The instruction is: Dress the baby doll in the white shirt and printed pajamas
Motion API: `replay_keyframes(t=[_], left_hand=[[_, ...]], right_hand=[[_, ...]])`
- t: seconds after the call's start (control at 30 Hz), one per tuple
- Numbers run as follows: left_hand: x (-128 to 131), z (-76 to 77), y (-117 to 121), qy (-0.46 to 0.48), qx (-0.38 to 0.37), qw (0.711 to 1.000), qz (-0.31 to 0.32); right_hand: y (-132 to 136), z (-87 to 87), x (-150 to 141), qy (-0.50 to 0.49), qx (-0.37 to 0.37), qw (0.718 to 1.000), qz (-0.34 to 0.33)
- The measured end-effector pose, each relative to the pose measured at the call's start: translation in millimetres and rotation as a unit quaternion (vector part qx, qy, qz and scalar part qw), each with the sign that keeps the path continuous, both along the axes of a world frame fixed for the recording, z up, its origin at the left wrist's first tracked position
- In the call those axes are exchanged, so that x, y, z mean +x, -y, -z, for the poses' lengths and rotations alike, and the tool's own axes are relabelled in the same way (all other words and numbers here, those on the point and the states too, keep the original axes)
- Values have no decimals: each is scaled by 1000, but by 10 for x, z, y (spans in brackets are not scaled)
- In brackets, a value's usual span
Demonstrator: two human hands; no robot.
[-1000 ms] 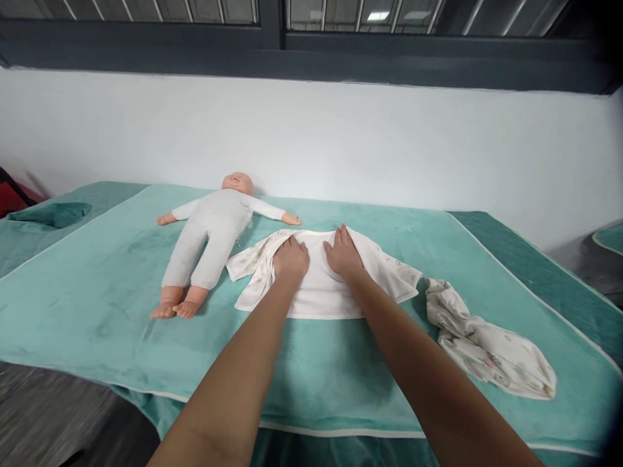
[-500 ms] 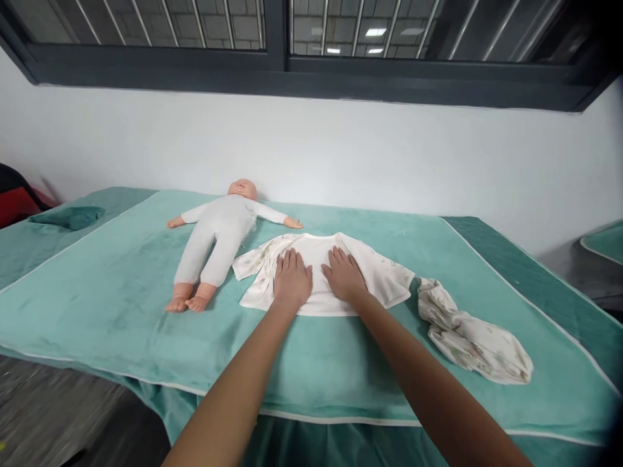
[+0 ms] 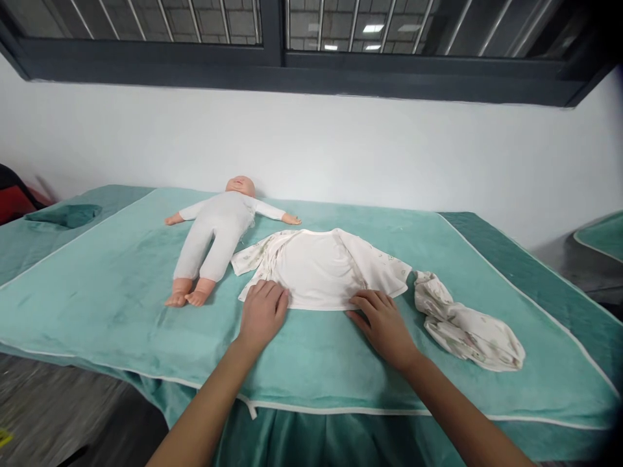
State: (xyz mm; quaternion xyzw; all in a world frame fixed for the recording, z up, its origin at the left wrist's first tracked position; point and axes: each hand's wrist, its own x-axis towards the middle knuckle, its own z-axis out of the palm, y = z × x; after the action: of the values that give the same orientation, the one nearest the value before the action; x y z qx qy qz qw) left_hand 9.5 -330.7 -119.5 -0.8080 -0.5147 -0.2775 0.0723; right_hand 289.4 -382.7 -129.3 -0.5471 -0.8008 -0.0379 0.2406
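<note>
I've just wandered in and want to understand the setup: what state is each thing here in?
Left hand: palm down, fingers curled at the shirt's lower edge; pinching unclear.
Right hand: fingers bent at the same edge; pinching unclear.
White shirt: laid open, sleeves out sideways.
Patterned garment: crumpled.
Doll: lying face up, arms spread.
Green cover: spread out, lightly creased.

Seemingly a childcare training room: baby doll [image 3: 217, 224] on green-covered bed [image 3: 111, 272]
</note>
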Motion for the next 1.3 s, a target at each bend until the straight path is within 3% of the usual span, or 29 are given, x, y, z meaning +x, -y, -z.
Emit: replay_keyframes(t=[0.27,0.4,0.5,0.57,0.63,0.7,0.8,0.97,1.07,1.2,1.3], left_hand=[[17,-3,30,-44,25,999,-11],[9,6,40,-42,24,998,-30],[3,14,44,-39,24,998,-38],[1,24,39,-35,22,998,-40],[-1,36,33,-31,21,998,-41],[-4,46,27,-28,23,998,-42],[-7,54,23,-21,28,999,-42],[-10,52,24,-19,21,998,-47],[-12,53,22,-14,16,999,-47],[-13,59,9,-13,13,999,-49],[-11,62,-3,-13,13,998,-55]], right_hand=[[-169,52,-52,41,21,999,-9],[-129,21,-31,-5,-6,999,-41],[-164,-7,82,-93,0,994,-59],[-252,7,256,-178,46,983,-3],[-379,45,503,-267,84,953,117],[-509,84,766,-327,71,912,236],[-643,107,1040,-318,29,889,327],[-700,122,1096,-239,-59,904,348],[-755,155,1152,-251,-40,909,330],[-932,170,1363,-350,27,882,313],[-1088,171,1477,-416,38,857,303]])
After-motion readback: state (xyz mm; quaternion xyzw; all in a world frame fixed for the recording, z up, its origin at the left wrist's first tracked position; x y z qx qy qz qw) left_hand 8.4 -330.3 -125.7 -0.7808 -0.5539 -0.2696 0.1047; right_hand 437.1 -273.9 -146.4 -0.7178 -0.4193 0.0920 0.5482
